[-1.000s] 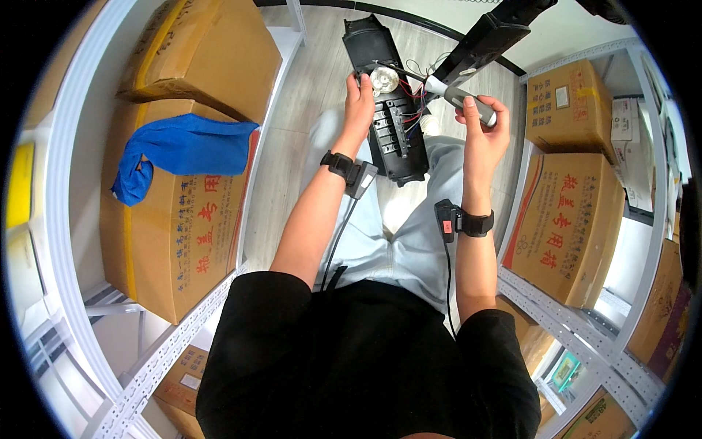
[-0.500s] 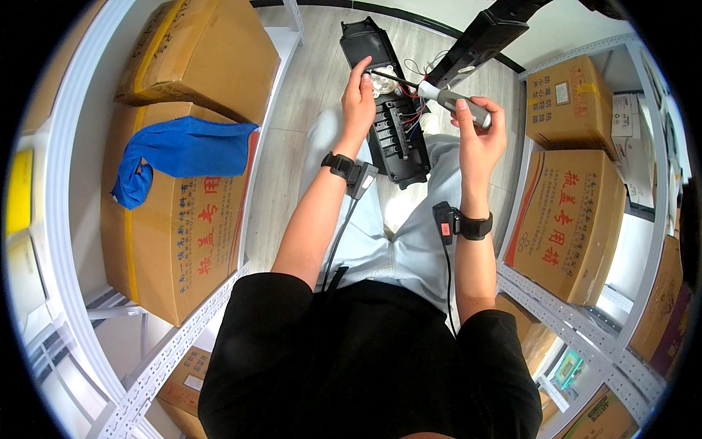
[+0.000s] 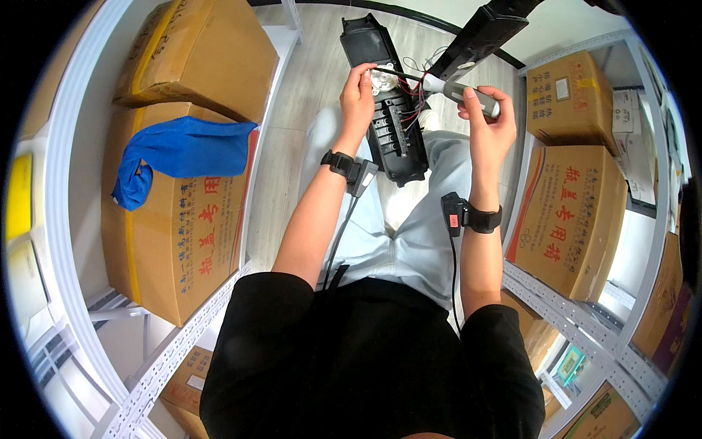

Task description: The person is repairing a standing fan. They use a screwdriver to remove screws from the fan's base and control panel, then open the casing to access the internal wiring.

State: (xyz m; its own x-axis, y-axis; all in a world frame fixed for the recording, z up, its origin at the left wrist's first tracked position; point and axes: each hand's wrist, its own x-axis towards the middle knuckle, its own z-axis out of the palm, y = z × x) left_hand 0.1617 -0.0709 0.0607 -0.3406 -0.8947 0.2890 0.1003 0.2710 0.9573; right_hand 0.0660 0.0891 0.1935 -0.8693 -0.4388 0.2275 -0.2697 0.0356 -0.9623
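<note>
My left hand [image 3: 357, 102] has its fingers pinched at the thin dark tip of a grey-and-white screwdriver [image 3: 454, 92]; exactly what they grip is too small to tell. My right hand [image 3: 488, 128] grips the screwdriver's handle, shaft pointing left. Below lies an elongated black housing [image 3: 365, 42], with a white round part [image 3: 385, 82] partly behind the shaft, thin red and dark wires [image 3: 412, 113], and a slotted black block [image 3: 395, 135]. Beyond the screwdriver, a black upright bar [image 3: 479, 40] rises toward the top right. Wristbands with cabled devices are on both my wrists.
Metal shelving [image 3: 621, 322] flanks me on both sides. Cardboard boxes [image 3: 197, 51] fill the left shelves, a blue cloth [image 3: 186, 146] on one. More boxes [image 3: 567, 219] stand at right. My legs [image 3: 439, 263] extend on the wood-look floor [image 3: 281, 190] beneath the housing.
My left fingers have curled in at the screwdriver tip, after reaching higher half a second ago. My right hand and the screwdriver handle have shifted slightly to the right since then.
</note>
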